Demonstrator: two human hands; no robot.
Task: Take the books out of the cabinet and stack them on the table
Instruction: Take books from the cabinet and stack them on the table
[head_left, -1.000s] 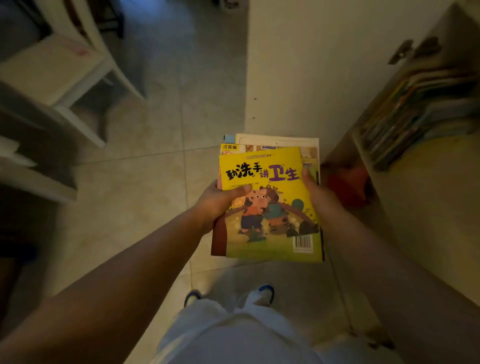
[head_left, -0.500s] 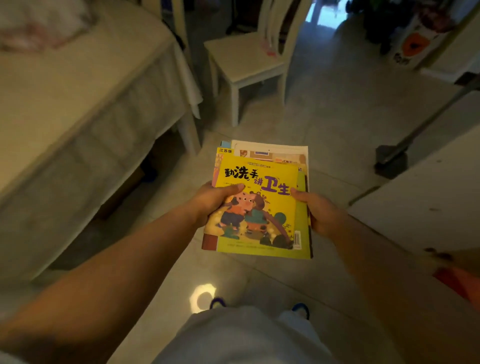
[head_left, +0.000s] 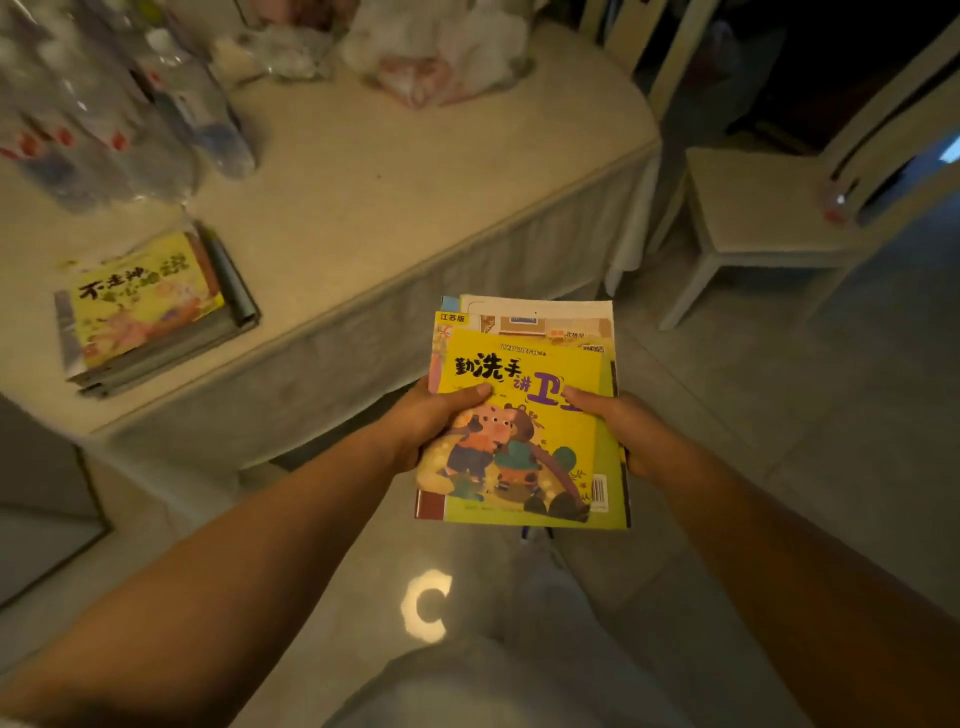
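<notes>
Head view, dim room, only view available.

Bundle of books (head_left: 524, 415): several thin paperbacks of unequal size, held in the air above the floor, just off the near edge of the table (head_left: 395, 208) and not touching it. Left hand (head_left: 431, 423) grips the left edge, thumb curled over the yellow top cover, fingers hidden beneath. Right hand (head_left: 621, 431) grips the right edge the same way, thumb on the cover. Both hands closed on the bundle.

Handling, judged: light as a whole. Each book looks floppy alone, but the bundle is stiff enough when clamped together. Glossy covers probably slide on one another; the lower books already stick out past the top one at the far end, so the set could fan out if the grip loosens. Best hold is as now, at the two long edges near mid-length, thumbs on top and fingers under. Not fragile, though corners may bend.

Orientation: covers face up, roughly level. Long axis runs away from the person, tilted slightly right at the near end. Title end lies farthest from the body, barcode corner nearest.

Stack on table (head_left: 150, 312): flat, yellow cover on top, near the table's front left edge, well apart from the held bundle. Its long axis appears angled to the table edge.

Also seen: plastic bags (head_left: 431, 57) at the far side of the table, chair (head_left: 779, 208) to the right.
</notes>
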